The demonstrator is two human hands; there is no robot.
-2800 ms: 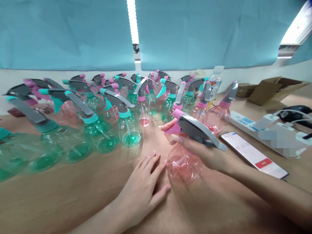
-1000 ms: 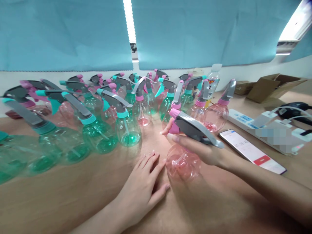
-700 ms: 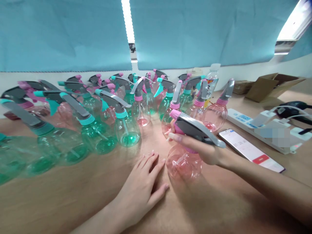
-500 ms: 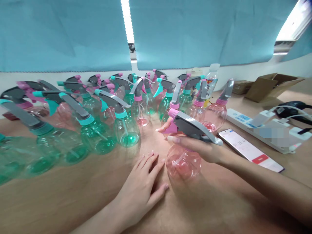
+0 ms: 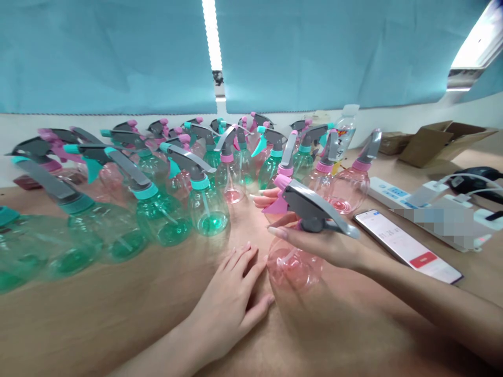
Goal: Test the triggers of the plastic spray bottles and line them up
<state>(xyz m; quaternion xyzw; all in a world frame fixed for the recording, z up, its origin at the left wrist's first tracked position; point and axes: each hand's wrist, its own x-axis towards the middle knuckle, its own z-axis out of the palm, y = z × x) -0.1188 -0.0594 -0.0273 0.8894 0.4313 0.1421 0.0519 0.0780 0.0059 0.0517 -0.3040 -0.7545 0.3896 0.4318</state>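
Note:
A pink see-through spray bottle stands upright on the table, its grey and pink spray head pointing left and away. My right hand is around its neck, just under the spray head, thumb on the near side and fingers on the far side. The fingers partly hide the collar. Flat on the table, left of this bottle, lies my left hand, open and holding nothing. Nearest beyond it is a green spray bottle with a turquoise collar. Another clear pink-collared spray bottle stands behind.
Several green and pink spray bottles crowd the left and back of the table. On the right lie a phone with a lit screen and a white power strip with plugs and cables. Farther back are a labelled bottle and an open cardboard box.
The view has turned slightly left, so most things sit farther right. My right hand's fingers have shifted and spread a little around the bottle's neck. The left hand stays flat.

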